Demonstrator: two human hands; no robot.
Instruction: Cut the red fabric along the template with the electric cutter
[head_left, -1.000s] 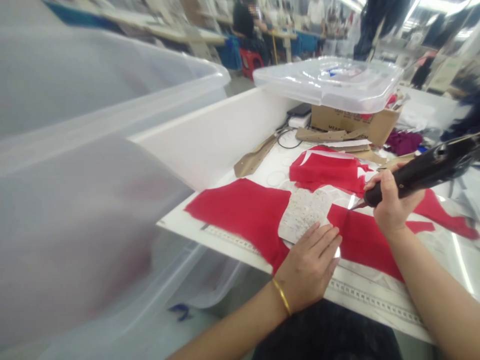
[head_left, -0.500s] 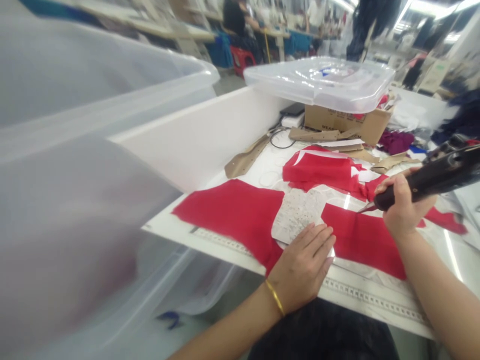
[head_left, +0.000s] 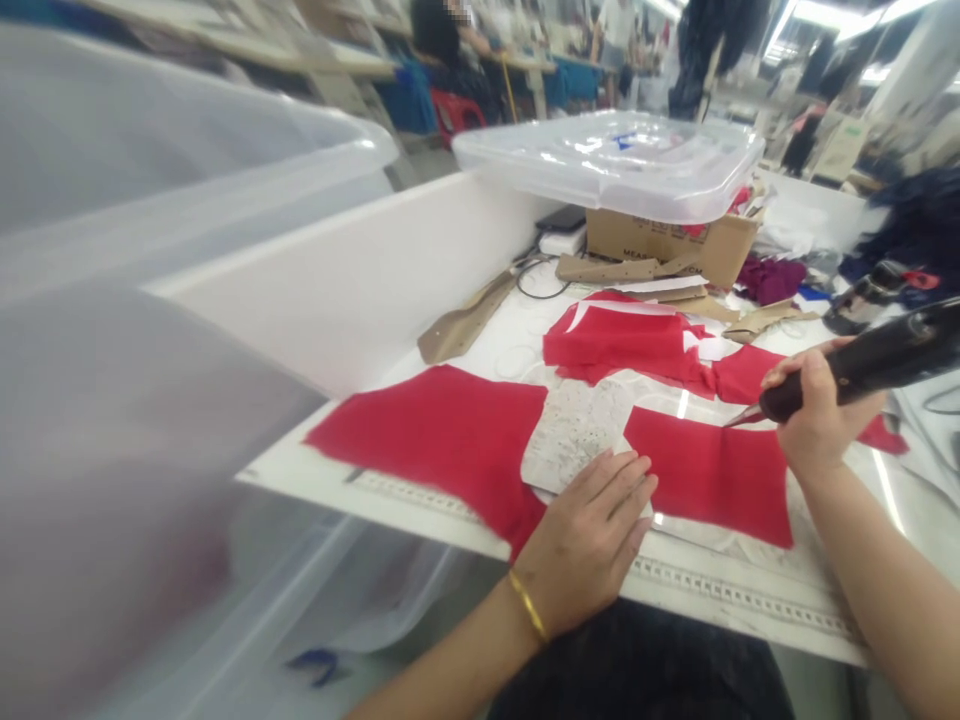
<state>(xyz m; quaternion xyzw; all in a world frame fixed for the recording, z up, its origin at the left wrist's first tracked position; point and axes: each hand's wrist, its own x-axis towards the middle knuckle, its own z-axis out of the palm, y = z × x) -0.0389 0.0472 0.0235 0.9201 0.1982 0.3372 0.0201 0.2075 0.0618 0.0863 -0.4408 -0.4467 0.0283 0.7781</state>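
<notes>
My left hand [head_left: 589, 535] lies flat, fingers extended, on the lower right part of a pale, marked template [head_left: 576, 430]. Red fabric [head_left: 450, 430] spreads to the left of the template, and another red piece [head_left: 712, 480] lies to its right. My right hand [head_left: 821, 415] is closed around a black tool [head_left: 885, 365] with a thin pointed tip. That tip is over the upper edge of the right red piece. Farther back on the table lies a heap of red fabric with white pieces [head_left: 622, 340].
Large translucent bins [head_left: 150, 350] stand at the left. A clear lid [head_left: 607, 165] sits over a cardboard box [head_left: 667, 240] at the back. Brown strips [head_left: 469, 325], purple cloth [head_left: 771, 280] and a dark bottle-like object [head_left: 862, 300] lie about. People sit or stand in the background.
The view has shifted slightly, so the table and bins appear farther left. My right hand and the black tool have moved right relative to the red piece. My left hand stays on the template.
</notes>
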